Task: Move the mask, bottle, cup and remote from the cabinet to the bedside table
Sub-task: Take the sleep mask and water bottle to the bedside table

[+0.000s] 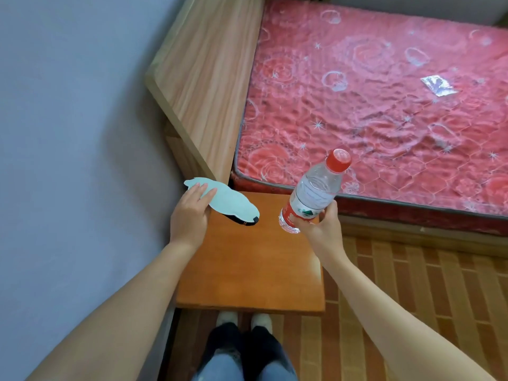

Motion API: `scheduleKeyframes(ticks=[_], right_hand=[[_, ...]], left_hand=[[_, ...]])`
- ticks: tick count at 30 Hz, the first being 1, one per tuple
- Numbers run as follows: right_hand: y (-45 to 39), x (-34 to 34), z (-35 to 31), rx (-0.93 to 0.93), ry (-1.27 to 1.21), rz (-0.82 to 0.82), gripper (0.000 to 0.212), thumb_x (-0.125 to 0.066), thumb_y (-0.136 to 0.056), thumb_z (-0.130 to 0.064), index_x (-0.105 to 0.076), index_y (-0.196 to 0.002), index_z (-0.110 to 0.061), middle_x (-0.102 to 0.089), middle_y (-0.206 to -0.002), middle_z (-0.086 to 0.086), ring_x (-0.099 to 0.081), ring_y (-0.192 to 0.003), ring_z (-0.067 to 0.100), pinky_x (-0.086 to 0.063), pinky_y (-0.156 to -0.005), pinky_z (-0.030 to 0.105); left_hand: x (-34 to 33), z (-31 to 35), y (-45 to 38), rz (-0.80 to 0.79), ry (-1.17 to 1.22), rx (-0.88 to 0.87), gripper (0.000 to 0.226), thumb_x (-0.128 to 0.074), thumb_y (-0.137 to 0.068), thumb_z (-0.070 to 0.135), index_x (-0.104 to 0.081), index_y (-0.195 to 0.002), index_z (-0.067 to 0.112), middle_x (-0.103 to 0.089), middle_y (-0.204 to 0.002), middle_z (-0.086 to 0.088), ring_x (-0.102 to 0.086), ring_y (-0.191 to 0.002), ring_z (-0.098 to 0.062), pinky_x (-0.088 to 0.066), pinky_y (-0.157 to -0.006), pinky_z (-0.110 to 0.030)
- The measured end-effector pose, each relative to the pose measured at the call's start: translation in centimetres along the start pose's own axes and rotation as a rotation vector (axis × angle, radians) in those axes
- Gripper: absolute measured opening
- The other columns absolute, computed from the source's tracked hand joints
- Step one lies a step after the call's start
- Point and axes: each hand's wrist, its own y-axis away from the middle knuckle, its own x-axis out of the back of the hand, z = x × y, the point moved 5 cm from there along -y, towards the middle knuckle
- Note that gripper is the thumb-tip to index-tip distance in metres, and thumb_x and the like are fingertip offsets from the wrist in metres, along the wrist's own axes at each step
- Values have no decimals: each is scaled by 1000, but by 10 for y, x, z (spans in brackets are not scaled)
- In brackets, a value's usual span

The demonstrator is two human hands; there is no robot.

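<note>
A pale blue sleep mask with a dark strap end hangs over the far left corner of the orange bedside table. My left hand grips its left end, fingers on top. My right hand holds a clear plastic bottle with a red cap and red label by its lower part, tilted, above the table's far right corner. The cup, the remote and the cabinet are out of view.
A bed with a red patterned mattress lies beyond the table, its wooden headboard at the left against a grey wall. A small silver packet lies on the mattress. Wood-pattern floor is to the right; my feet stand before the table.
</note>
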Motion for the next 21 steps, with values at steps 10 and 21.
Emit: scheduleKeyframes(ticks=[10,21], right_hand=[[-54,-56,55,-13,64,11,58,-80,-67,-20,-40,-109,-27,-53,-95,-23,-55,-91,-9,-50,-83,25],[-106,-122,164,17,110,35,66,-78,-69,-21,-40,-122,-14,-55,-119,1,-55,-105,12,-46,-85,21]], left_hand=[[-68,-64,-30,-48,-18,88,46,-46,-83,-14,-57,-123,5,-51,-134,-19,-41,-129,-34,-38,-102,-45],[-174,-125,-26,-91,-95,146,44,-52,-87,-5,-49,-130,6,-45,-139,-19,-34,-133,-36,-33,-104,-49]])
